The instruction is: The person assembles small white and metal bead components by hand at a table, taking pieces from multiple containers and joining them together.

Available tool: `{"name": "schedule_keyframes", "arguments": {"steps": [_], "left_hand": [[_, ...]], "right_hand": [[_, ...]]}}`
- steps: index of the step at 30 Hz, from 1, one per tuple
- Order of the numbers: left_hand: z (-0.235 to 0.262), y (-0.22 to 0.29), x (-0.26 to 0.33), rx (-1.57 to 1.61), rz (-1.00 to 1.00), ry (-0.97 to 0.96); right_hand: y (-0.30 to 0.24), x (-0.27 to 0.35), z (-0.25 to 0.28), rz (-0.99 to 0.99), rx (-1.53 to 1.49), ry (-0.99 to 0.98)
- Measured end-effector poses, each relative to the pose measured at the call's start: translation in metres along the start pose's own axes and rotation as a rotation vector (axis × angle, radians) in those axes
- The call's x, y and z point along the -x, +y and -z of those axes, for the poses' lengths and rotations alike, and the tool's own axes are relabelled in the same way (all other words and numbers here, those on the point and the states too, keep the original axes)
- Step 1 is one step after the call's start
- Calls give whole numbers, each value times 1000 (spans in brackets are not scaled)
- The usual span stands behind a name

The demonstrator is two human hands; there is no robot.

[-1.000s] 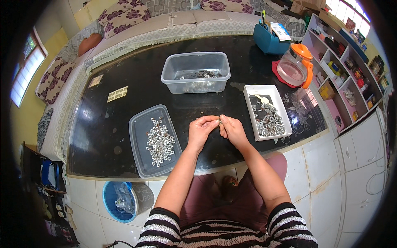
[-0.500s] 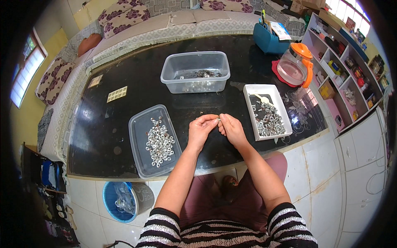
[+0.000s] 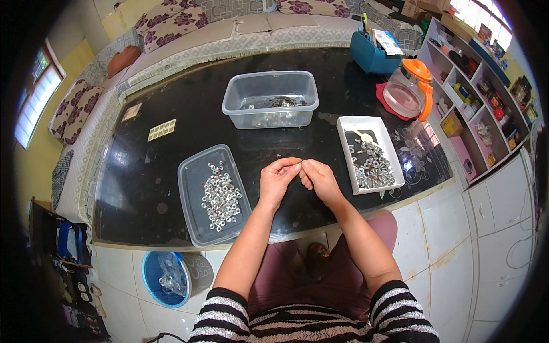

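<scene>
My left fingers (image 3: 289, 162) and right fingers (image 3: 314, 167) pinch one tiny piece (image 3: 301, 163) (barely visible), likely light, hard, best edge-held; nuts (image 3: 223, 197) at eight o'clock.

In front of me spreads a glossy black table (image 3: 143, 194), and I place the room by it. Beyond its far edge I see a long, pale, fringed sofa (image 3: 326, 41) that bends round the table's left side, with purple-flowered cushions (image 3: 171, 31) on it. Left of the table, past the sofa, a bright window (image 3: 40, 103) sits by a yellow wall (image 3: 80, 60). On the table's right I have a crowded pale shelf unit (image 3: 486, 103), with white cabinets (image 3: 503, 211) nearer me and another bright window (image 3: 483, 20) past the far right corner. Below the table's near edge lies white tile floor (image 3: 452, 223), brown-stained along a joint. Light glints on the table's right end.
</scene>
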State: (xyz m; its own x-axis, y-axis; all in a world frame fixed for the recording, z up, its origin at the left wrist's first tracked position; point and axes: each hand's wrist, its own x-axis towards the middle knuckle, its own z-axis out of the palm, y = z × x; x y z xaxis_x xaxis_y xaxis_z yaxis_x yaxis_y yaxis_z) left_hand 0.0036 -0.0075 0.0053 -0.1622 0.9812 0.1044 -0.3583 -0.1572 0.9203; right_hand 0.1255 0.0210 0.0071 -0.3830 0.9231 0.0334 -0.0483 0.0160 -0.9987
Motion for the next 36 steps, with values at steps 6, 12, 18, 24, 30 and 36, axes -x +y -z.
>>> {"name": "schedule_keyframes", "arguments": {"steps": [6,12,18,24,30,36], "left_hand": [[2,-1,0,17,25,-32],[-2,5,2,-2,32,3],[1,0,2,-37,-26,-11],[0,1,1,-9,-23,7],[-1,3,2,32,-11,-27],[0,3,2,36,-17,-27]], "right_hand": [[-12,4,1,-61,-2,-59],[-4,1,-2,39,81,74],[-7,2,3,-78,72,35],[-7,2,-1,-35,55,-3],[-10,4,5,-119,-37,-90],[-8,3,-3,32,192,81]]}}
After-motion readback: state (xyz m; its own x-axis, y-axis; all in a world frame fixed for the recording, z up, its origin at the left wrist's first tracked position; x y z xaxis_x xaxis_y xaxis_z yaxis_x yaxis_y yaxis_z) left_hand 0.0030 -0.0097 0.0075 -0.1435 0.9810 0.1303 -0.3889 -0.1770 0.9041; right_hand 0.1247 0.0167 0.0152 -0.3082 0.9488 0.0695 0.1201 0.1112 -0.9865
